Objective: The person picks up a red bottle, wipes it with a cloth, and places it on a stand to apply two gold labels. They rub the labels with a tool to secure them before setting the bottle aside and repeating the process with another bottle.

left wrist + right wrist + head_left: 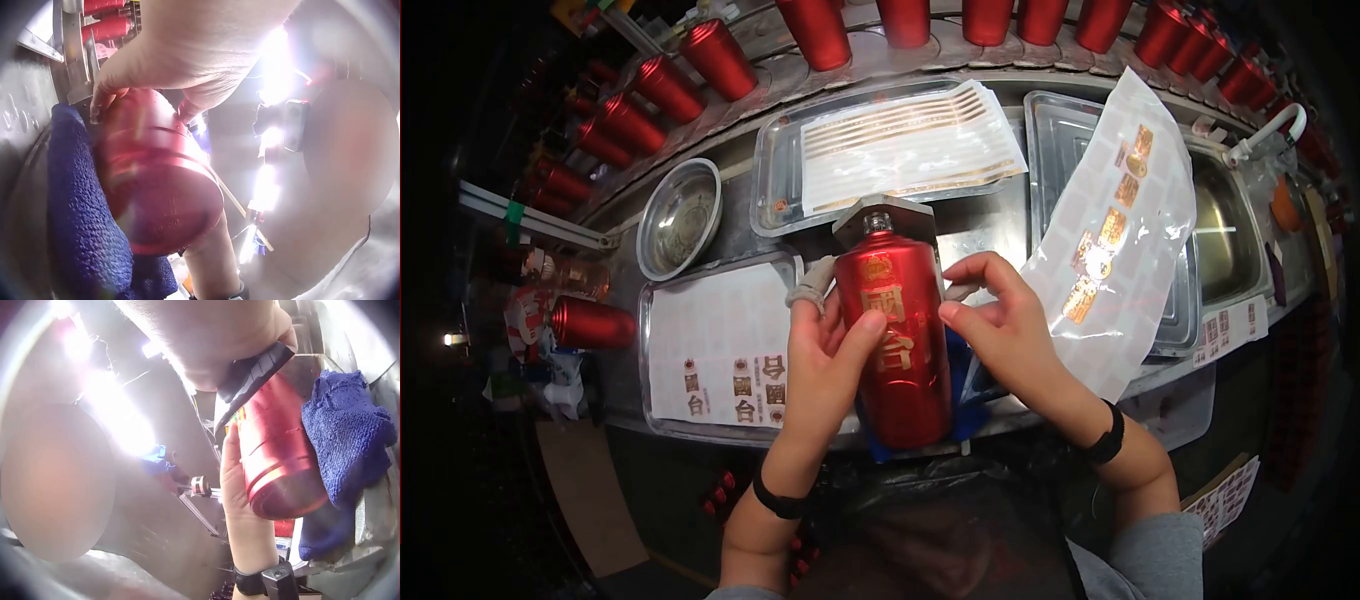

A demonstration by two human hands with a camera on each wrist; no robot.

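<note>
A shiny red bottle (pixel 897 390) with gold characters lies tilted in front of me, its clear neck towards a grey angular rest (pixel 922 222). My left hand (pixel 825 345) grips its left side, thumb across the gold lettering and a pale cover on one finger. At the bottle's upper right, my right hand (pixel 1010 325) has thumb and forefinger close to its side. In the right wrist view this hand pinches a dark flat strip (pixel 256 378) with lighter marks, which overlaps the bottle. A blue cloth (pixel 350 431) lies by the bottle.
Trays hold printed sheets at left (pixel 720 310) and behind the bottle (pixel 910 145). A glossy transfer sheet (pixel 1115 240) overlaps the right tray. A metal bowl (pixel 680 220) stands at left, a sink (pixel 1230 250) at right. Red bottles (pixel 718 60) line the curved conveyor behind.
</note>
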